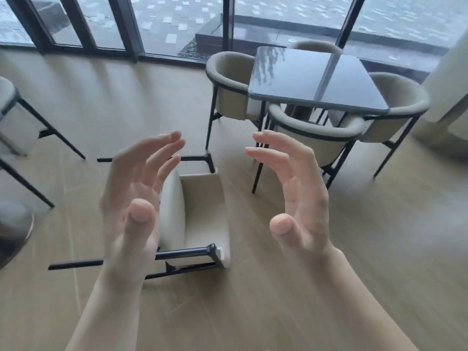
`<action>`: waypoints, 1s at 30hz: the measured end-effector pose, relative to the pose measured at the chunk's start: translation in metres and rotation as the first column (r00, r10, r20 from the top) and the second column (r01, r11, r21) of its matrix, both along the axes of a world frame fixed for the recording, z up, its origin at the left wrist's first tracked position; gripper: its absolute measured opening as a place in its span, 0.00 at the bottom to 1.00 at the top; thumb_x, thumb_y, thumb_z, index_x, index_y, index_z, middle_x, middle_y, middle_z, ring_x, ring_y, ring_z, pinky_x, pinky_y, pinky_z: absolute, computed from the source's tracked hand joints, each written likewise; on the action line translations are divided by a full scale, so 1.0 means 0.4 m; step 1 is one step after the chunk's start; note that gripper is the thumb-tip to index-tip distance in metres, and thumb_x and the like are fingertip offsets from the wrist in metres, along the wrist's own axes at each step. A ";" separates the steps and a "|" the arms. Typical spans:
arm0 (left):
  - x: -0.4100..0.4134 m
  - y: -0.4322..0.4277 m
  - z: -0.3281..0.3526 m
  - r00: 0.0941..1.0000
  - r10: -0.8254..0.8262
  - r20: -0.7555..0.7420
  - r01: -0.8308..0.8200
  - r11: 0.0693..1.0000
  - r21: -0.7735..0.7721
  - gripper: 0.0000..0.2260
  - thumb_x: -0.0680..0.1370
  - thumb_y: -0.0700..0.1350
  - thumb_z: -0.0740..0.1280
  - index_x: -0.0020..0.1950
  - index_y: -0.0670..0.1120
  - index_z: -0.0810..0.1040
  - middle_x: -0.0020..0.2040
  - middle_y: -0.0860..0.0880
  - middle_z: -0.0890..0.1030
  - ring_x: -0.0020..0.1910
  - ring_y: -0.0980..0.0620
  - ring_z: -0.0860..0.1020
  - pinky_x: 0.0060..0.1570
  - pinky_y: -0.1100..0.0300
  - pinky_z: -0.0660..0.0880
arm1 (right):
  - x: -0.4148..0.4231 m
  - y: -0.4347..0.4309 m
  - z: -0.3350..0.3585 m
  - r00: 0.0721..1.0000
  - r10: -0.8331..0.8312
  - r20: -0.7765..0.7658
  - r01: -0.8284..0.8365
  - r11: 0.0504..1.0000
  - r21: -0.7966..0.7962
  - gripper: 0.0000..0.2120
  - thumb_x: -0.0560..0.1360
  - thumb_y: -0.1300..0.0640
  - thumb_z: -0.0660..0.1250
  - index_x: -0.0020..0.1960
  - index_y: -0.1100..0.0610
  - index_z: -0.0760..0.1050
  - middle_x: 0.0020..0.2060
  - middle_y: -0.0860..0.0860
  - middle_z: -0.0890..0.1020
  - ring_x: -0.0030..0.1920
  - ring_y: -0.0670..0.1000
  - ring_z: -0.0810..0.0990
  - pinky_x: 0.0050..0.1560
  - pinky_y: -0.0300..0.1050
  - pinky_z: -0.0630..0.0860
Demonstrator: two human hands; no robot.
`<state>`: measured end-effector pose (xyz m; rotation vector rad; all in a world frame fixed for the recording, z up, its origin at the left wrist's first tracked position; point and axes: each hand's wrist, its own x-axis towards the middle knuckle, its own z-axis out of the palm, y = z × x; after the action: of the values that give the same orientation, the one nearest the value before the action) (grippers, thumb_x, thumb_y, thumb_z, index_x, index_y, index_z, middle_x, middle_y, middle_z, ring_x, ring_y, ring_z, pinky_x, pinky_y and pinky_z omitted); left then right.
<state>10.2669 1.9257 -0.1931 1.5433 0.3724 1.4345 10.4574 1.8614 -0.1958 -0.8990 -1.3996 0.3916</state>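
While both hands spread open, toppled chair (200, 214) lies below, between left hand (134, 196) and right hand (293, 196)

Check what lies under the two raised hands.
A beige upholstered chair with black metal legs lies tipped on its side on the tan wood-look floor. The left hand covers part of its cushion and legs; the right hand hides mostly floor.

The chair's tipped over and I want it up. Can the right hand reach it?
Probably yes: the right hand is open, and nothing lies between it and the chair on the floor.
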 end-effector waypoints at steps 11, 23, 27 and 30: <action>0.350 0.133 0.085 0.997 0.070 0.040 -0.072 0.996 0.053 0.29 0.77 0.71 0.66 0.70 0.54 0.74 0.70 0.50 0.79 0.72 0.36 0.75 0.74 0.37 0.69 | 0.376 0.165 0.049 0.999 0.050 0.007 -0.050 0.997 0.058 0.38 0.79 0.30 0.63 0.75 0.59 0.66 0.68 0.61 0.75 0.67 0.66 0.80 0.70 0.57 0.73; 0.563 0.460 0.121 0.972 0.193 0.130 -0.203 0.977 0.064 0.31 0.77 0.72 0.66 0.71 0.51 0.73 0.71 0.50 0.78 0.73 0.37 0.75 0.73 0.40 0.69 | 0.608 0.564 0.127 0.970 0.173 0.172 -0.189 0.978 0.084 0.39 0.79 0.29 0.61 0.73 0.61 0.67 0.68 0.62 0.75 0.67 0.65 0.79 0.70 0.56 0.73; 0.573 0.513 0.102 0.941 0.331 0.072 -0.336 0.940 0.063 0.32 0.77 0.71 0.66 0.71 0.51 0.72 0.71 0.49 0.77 0.74 0.39 0.74 0.75 0.39 0.67 | 0.629 0.706 0.100 0.936 0.300 0.183 -0.321 0.942 0.098 0.42 0.79 0.29 0.62 0.73 0.65 0.66 0.70 0.62 0.75 0.69 0.63 0.79 0.70 0.57 0.73; 0.598 0.538 0.086 0.888 0.459 0.029 -0.460 0.887 0.035 0.30 0.76 0.72 0.66 0.71 0.54 0.74 0.72 0.50 0.77 0.74 0.39 0.73 0.75 0.39 0.67 | 0.647 0.820 0.077 0.878 0.446 0.172 -0.464 0.882 0.083 0.44 0.79 0.29 0.63 0.74 0.68 0.65 0.71 0.63 0.74 0.70 0.65 0.78 0.71 0.56 0.73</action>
<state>10.5060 2.1408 -0.1587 1.5334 0.7402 1.8277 10.7164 2.1892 -0.1650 -0.4951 -1.7578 0.5971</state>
